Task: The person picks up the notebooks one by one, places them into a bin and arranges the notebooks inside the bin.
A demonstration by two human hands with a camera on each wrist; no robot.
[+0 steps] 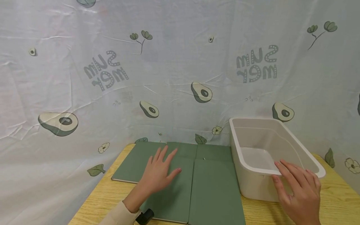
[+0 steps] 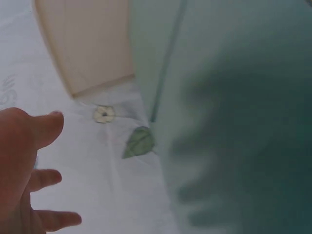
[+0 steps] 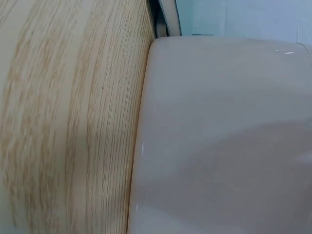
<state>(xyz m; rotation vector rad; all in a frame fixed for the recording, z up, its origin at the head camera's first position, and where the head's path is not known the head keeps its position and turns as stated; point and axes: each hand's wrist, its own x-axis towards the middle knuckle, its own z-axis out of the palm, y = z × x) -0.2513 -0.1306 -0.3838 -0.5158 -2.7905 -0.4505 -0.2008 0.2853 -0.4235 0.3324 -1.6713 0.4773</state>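
Several flat dark-green panels with pale edges (image 1: 216, 184) lie side by side on the table, some overlapping. My left hand (image 1: 157, 175) is spread above them, fingers apart and holding nothing. In the left wrist view, the thumb and fingertips of that hand (image 2: 24, 170) show at the left edge, and its shadow falls on a green panel (image 2: 170, 141). A deep cream plastic bin (image 1: 242, 168) stands at the right, with nothing inside. My right hand (image 1: 301, 187) holds its near rim, fingers over the edge and thumb outside. The right wrist view shows the bin's outer wall (image 3: 214, 117), without the hand.
The light wooden table (image 1: 98, 200) shows left of the panels and in front of the bin. Behind it hangs a pale curtain (image 1: 174, 68) printed with avocados, leaves and mirrored lettering. A dark wrist device (image 1: 144, 216) sits at my left sleeve.
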